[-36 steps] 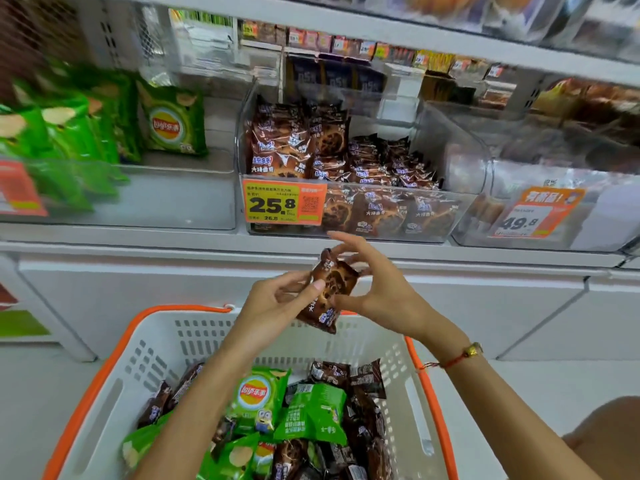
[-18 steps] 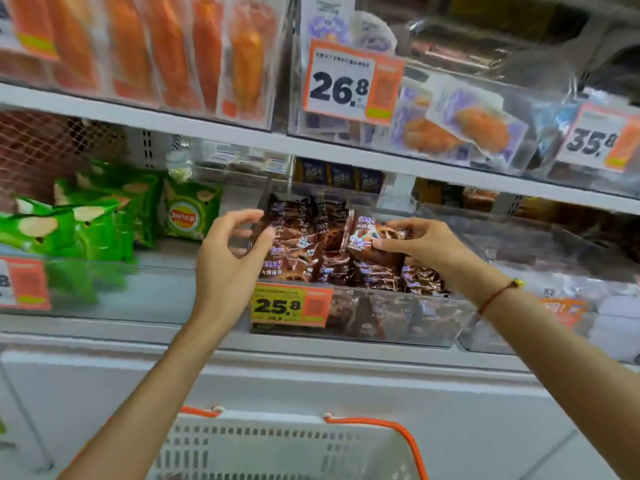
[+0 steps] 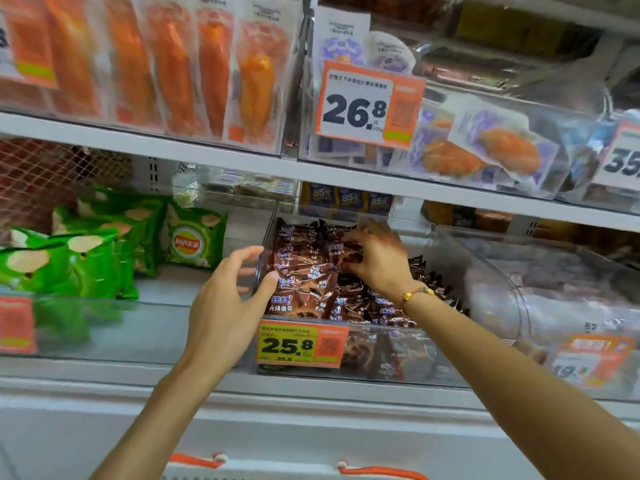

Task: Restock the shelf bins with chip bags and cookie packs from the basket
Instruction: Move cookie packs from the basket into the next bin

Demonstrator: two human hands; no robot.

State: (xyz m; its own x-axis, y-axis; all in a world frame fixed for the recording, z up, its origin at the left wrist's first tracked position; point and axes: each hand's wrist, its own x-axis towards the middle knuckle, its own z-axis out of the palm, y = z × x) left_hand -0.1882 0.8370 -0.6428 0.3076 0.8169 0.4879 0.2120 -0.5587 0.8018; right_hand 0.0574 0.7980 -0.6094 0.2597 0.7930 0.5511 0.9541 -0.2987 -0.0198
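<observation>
A clear shelf bin (image 3: 408, 358) on the middle shelf holds several brown cookie packs (image 3: 304, 271), stacked upright at its left and lying loose at its right. My right hand (image 3: 379, 259) reaches into the bin from the right, its fingers curled round a brown cookie pack (image 3: 348, 258) pressed against the upright stack. My left hand (image 3: 225, 299) is spread at the bin's left front corner. Its thumb touches the front pack and its fingers lie outside the bin's wall. Green chip bags (image 3: 194, 239) fill the bin to the left.
The orange rim of the white basket (image 3: 381, 472) shows at the bottom edge. A 25.8 price tag (image 3: 301, 344) hangs on the cookie bin's front. The shelf above (image 3: 242, 157) overhangs the bins, carrying orange packets and a 26.8 tag. Another clear bin (image 3: 554, 306) stands to the right.
My right hand carried the cookie pack up from above the basket and deeper into the bin, against the stack. My left hand moved to the bin's left corner. The view tilted upward.
</observation>
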